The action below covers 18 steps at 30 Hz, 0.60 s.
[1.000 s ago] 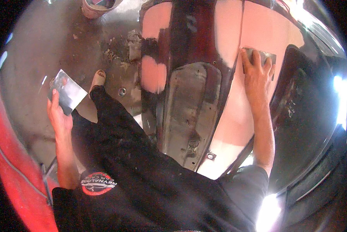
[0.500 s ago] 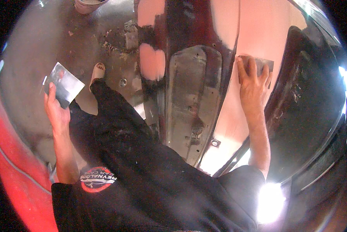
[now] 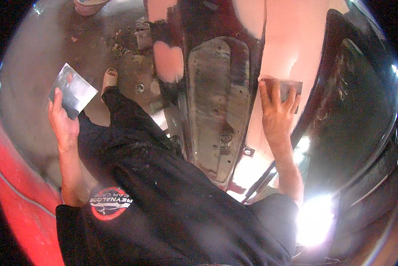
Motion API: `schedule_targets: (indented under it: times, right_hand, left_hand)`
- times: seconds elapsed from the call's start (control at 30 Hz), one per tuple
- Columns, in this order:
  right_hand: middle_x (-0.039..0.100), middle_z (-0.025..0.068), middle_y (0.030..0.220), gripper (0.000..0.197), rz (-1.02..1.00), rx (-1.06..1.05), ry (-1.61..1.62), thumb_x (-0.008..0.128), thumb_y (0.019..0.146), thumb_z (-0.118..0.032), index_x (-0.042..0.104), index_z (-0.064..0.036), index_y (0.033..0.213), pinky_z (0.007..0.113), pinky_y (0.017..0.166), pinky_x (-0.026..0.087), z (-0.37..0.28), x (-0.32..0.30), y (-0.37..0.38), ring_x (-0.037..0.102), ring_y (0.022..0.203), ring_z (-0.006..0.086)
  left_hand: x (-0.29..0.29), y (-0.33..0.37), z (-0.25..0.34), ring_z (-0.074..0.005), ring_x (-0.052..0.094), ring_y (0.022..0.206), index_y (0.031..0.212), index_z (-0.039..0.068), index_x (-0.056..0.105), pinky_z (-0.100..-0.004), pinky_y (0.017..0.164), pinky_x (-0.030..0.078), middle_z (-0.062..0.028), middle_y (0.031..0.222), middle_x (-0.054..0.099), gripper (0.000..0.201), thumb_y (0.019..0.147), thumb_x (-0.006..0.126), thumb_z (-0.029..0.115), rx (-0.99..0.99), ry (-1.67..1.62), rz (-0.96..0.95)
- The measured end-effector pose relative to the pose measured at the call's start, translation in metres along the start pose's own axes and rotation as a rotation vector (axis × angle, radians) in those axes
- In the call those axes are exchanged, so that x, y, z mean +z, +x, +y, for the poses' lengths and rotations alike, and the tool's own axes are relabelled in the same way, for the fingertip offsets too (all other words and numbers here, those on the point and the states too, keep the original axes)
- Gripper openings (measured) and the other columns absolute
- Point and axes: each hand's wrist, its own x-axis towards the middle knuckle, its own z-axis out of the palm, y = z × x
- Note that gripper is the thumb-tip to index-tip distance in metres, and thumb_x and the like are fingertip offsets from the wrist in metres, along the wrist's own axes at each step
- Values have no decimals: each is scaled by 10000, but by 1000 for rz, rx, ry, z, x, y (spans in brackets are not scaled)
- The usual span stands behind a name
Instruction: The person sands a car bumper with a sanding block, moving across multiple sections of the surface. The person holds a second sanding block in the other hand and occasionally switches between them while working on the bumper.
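Note:
My left hand (image 3: 65,123) is closed on the edge of a square, shiny metal plate (image 3: 78,91), fingers on its face, held out over the floor. A small reddish patch shows on the plate. My right hand (image 3: 276,115) grips a thin, grey-brown rectangular spreader (image 3: 289,87), its fingers spread over the face and the thumb hidden. The spreader lies against the long pink-coated strip of a car body panel (image 3: 292,35). A dark recess with an elongated bare plate (image 3: 219,102) runs left of this strip.
A curved dark panel (image 3: 354,115) rises at the right, and a red car panel (image 3: 19,186) lies at the lower left. On the floor stand a bucket (image 3: 90,6) and my sandalled foot (image 3: 110,82). Bright light glares (image 3: 314,221) at the lower right.
My right hand has drawn the spreader along the pink strip toward me. My left hand still holds the plate in nearly the same place. The view has shifted slightly.

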Motion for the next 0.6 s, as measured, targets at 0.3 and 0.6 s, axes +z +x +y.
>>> schedule_targets:
  times: [0.3,0.6]
  right_hand:
    - [476,148,1435,524,-275,17,114,609,926,-166,574,-204,1447,737,1074,345,-6,-47,-14,455,1266,506]
    - [487,170,1489,676,390,-480,807,704,794,-112,595,-232,1450,637,1086,459,-43,-156,38,489,1278,467]
  left_hand:
    - [37,-13,-8,-234,691,1090,1274,39,607,-420,967,560,-97,1220,694,350,1035,631,293,-59,64,-85]
    - [178,-129,21,-223,690,1073,1293,39,591,-401,960,559,-91,1191,685,298,1061,551,220,-252,-212,-543]
